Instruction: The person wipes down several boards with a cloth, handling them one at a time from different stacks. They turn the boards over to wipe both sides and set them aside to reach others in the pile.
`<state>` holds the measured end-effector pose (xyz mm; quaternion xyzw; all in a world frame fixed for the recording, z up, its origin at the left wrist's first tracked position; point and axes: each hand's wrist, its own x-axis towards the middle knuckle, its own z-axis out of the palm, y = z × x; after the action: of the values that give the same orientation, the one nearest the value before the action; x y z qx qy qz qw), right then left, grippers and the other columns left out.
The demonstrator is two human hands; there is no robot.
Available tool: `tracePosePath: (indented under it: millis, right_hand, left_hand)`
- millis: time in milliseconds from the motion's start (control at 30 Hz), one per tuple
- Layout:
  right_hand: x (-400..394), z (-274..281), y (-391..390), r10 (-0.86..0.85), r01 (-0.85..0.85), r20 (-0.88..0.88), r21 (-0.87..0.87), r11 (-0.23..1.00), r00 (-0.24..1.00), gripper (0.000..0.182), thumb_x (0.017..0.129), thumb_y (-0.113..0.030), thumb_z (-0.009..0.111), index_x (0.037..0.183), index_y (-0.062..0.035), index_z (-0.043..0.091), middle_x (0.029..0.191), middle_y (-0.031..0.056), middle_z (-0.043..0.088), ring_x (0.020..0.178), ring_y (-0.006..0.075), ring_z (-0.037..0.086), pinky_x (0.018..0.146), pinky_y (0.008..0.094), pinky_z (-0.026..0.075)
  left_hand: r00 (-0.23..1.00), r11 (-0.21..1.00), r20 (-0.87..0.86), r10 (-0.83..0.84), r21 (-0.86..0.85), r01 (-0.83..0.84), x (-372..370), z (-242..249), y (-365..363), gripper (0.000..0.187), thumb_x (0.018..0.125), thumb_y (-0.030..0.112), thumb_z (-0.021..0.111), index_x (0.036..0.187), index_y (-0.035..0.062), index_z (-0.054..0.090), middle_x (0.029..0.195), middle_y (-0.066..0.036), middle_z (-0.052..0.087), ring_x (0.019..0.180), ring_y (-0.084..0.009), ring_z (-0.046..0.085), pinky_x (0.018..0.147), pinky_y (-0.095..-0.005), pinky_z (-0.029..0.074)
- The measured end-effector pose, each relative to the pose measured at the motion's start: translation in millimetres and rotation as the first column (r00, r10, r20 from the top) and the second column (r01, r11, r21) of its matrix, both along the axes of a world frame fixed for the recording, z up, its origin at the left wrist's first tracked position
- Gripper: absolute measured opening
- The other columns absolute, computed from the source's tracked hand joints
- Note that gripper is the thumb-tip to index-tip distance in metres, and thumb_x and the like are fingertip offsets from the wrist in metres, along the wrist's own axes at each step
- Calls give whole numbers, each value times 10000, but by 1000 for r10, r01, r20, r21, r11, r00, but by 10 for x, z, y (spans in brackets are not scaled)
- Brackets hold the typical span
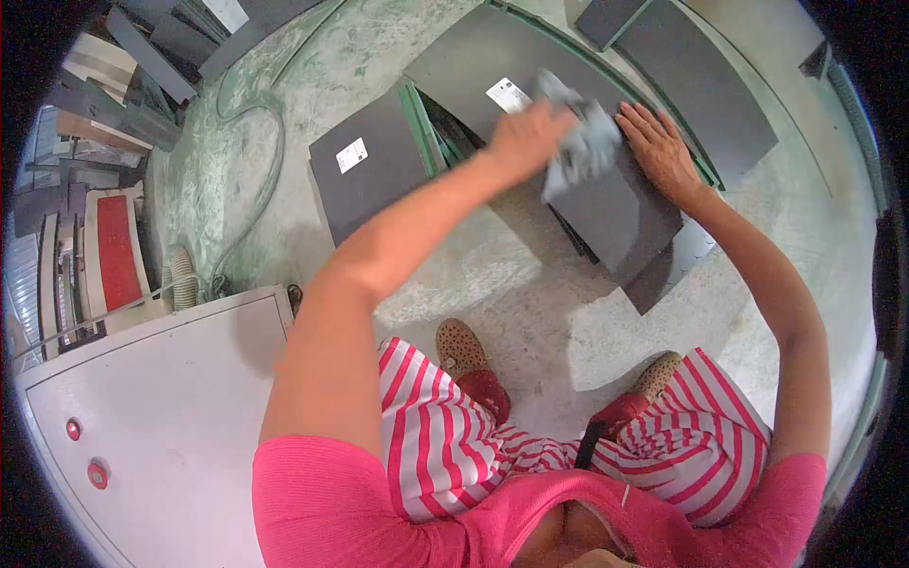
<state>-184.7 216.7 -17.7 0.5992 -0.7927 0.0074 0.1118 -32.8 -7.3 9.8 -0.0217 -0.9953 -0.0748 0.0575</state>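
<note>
A grey-blue cloth (pixel 585 151), smeared by motion, is in my left hand (pixel 532 140), whose fingers are closed on it. It is over a large dark grey panel (pixel 620 222) that has green edges and a white label (pixel 507 95). My right hand (pixel 660 153) lies flat with its fingers stretched out along the panel's far right edge, holding nothing. Under and beside this panel are other dark pieces, partly hidden. To the left rests a smaller dark panel (pixel 367 168) with its own white label (pixel 351 155).
A curved dark panel (pixel 696 80) lies at the upper right. A white cabinet (pixel 180 407) with red buttons stands at the lower left. Behind it are a hose (pixel 275 156) on the floor and stacked boards (pixel 118 251). My shoes (pixel 461 348) are close to the panels.
</note>
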Motion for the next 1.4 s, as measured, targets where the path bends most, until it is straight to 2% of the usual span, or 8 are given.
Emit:
tracePosePath:
  millis: [167,467,633,767,900,1133,1200,1400]
  right_hand:
    - [34,40,-5,-5,5,49,-2,1000,999,508,860,-96,510,1360,-109,425,1460,65,373,1351,240,343,1130,425,233]
    - [50,17,21,-7,8,36,-21,1000,999,472,886,-100,483,1354,-105,424,1456,55,373,1352,224,338,1129,445,224]
    - [75,33,4,-13,13,26,3,1000,1000,483,890,-106,487,1366,-116,408,1468,40,354,1356,220,330,1131,443,221]
    - [78,56,29,-30,29,37,36,999,999,488,899,-132,492,1376,-121,393,1481,28,333,1364,217,315,1130,457,217]
    - [95,22,16,-51,49,61,26,998,997,490,898,-139,497,1377,-128,393,1480,30,335,1367,218,309,1126,475,219]
    - [133,77,30,-64,63,93,18,998,994,467,906,-164,486,1364,-129,406,1475,42,340,1366,226,313,1118,497,219]
    - [118,54,53,-56,53,101,33,998,993,462,912,-172,473,1367,-128,403,1476,49,339,1366,227,313,1117,498,218]
    - [108,37,30,-45,43,109,16,999,993,469,911,-130,436,1377,-118,390,1483,59,331,1374,230,299,1114,498,219]
  left_hand:
    - [868,870,69,492,-13,-492,-296,86,-998,439,808,232,649,1187,108,467,1139,-207,532,1014,-391,571,798,-502,489]
    - [914,936,214,346,-152,-319,150,272,-755,403,794,171,641,1155,118,471,1040,-222,524,978,-431,574,763,-526,489]
    - [928,915,-61,367,-154,-372,-130,177,-1354,369,779,153,653,1110,103,496,1012,-230,535,941,-422,576,743,-533,477]
    - [660,750,-356,661,313,-582,-547,597,-1531,532,759,217,639,1244,61,487,1188,-237,507,1069,-423,517,898,-468,444]
    - [675,837,-495,547,311,-450,-590,869,-1350,479,845,196,630,1247,-17,481,1305,-223,438,1158,-355,488,995,-404,403]
    - [993,1000,116,-6,-1,6,249,219,-1069,469,743,211,662,1173,66,541,1198,-164,521,1081,-357,533,871,-447,472]
    - [950,946,19,312,-101,-309,232,175,-1202,445,735,206,664,1146,104,529,1124,-159,517,993,-367,573,791,-461,505]
    - [943,943,-33,332,11,-332,-307,31,-821,460,734,209,709,1121,73,502,1102,-211,505,989,-392,570,791,-472,500]
